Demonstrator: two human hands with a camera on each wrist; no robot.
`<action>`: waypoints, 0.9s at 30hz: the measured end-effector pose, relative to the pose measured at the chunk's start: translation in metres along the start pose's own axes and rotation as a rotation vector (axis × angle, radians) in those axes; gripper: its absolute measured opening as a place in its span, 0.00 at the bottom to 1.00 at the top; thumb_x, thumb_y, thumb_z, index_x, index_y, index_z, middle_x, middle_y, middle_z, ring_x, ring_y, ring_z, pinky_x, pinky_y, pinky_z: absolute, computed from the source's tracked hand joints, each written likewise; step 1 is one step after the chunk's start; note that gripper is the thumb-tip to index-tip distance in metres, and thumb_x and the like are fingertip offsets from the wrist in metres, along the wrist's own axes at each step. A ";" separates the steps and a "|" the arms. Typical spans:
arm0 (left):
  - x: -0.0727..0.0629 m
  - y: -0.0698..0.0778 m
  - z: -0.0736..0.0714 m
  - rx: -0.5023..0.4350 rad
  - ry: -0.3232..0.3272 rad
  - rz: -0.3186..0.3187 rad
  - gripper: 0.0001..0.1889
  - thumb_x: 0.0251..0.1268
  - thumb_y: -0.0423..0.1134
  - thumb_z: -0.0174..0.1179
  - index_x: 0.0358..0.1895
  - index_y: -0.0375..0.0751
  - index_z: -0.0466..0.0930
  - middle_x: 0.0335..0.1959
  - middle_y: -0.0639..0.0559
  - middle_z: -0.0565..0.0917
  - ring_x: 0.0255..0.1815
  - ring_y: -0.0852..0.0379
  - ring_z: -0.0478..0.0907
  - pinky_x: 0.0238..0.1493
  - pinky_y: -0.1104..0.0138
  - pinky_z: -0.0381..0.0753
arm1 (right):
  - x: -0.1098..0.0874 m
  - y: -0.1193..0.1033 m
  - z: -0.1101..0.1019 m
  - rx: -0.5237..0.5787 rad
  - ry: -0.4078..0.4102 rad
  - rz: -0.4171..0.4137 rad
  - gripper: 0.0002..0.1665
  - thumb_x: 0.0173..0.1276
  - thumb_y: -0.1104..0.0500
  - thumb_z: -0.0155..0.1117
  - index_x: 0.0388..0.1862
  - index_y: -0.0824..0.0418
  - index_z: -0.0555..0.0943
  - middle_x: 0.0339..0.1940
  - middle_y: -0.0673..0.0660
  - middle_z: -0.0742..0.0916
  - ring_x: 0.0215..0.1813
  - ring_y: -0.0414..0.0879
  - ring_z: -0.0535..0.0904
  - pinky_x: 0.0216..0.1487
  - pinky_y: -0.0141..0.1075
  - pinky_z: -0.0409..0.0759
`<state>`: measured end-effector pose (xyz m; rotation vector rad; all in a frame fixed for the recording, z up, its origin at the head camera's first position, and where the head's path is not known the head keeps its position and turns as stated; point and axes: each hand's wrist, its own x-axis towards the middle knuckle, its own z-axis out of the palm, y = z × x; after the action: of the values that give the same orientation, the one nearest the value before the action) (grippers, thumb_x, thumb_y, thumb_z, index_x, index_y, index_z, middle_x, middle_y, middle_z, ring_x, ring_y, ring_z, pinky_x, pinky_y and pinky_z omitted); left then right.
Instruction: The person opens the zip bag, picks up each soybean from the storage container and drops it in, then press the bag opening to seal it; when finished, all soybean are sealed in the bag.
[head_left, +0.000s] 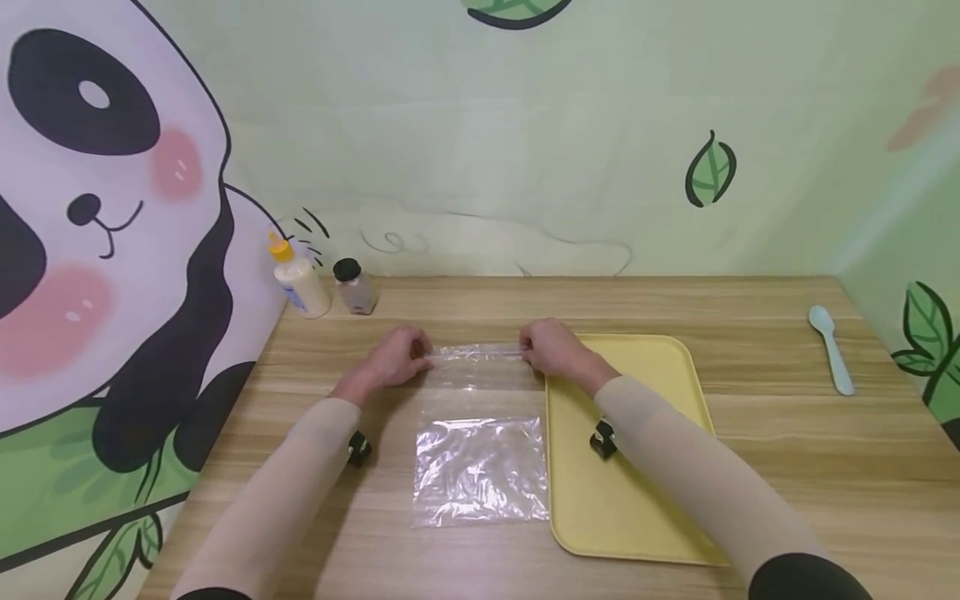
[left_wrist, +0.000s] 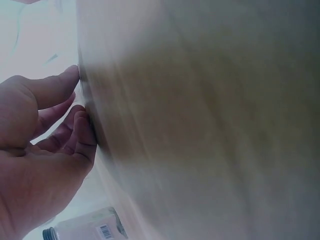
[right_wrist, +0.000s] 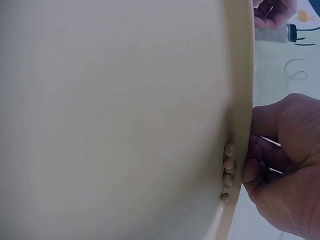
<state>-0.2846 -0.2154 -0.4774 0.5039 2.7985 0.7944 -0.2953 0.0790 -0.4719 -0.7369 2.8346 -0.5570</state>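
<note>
A clear plastic zip bag [head_left: 480,471] lies flat on the wooden table, its zip edge at the far end and its lower half shiny and wrinkled. At that edge's left corner, my left hand [head_left: 392,357] pinches the plastic between thumb and fingers. My right hand [head_left: 553,346] grips the opposite corner, its wrist over the yellow tray [head_left: 630,508]. In the left wrist view the left hand's fingers [left_wrist: 85,130] are curled close to the tabletop; the bag itself is out of sight there. Several small round brown balls [right_wrist: 229,165] sit along the tray's rim in the right wrist view.
Behind the left hand stand a white squeeze bottle [head_left: 302,287] with a yellow nozzle and a small clear jar [head_left: 356,290] with a black lid. Far right lies a pale blue spoon [head_left: 832,354]. A printed cloth wall [head_left: 480,167] rises behind the table.
</note>
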 end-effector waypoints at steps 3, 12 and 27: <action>0.000 0.000 -0.001 -0.010 0.005 -0.005 0.14 0.57 0.34 0.68 0.44 0.34 0.78 0.41 0.42 0.81 0.43 0.48 0.78 0.51 0.57 0.81 | 0.001 0.000 0.000 -0.010 0.008 -0.011 0.04 0.64 0.62 0.65 0.30 0.59 0.81 0.26 0.52 0.84 0.33 0.47 0.79 0.43 0.39 0.81; 0.001 -0.001 -0.001 -0.029 -0.001 -0.005 0.19 0.59 0.34 0.66 0.52 0.33 0.77 0.44 0.41 0.82 0.46 0.47 0.79 0.53 0.56 0.80 | 0.000 0.002 -0.003 0.017 -0.008 -0.013 0.05 0.64 0.62 0.66 0.28 0.58 0.80 0.24 0.51 0.83 0.30 0.45 0.78 0.41 0.37 0.81; -0.001 -0.001 -0.001 -0.001 -0.009 0.040 0.04 0.57 0.34 0.68 0.28 0.43 0.82 0.29 0.52 0.85 0.34 0.56 0.79 0.43 0.62 0.81 | -0.002 0.005 -0.002 0.025 0.004 -0.032 0.06 0.63 0.60 0.68 0.27 0.57 0.81 0.26 0.51 0.84 0.33 0.45 0.78 0.42 0.39 0.80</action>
<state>-0.2845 -0.2167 -0.4774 0.5642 2.7879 0.8000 -0.2961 0.0846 -0.4719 -0.7791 2.8185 -0.5988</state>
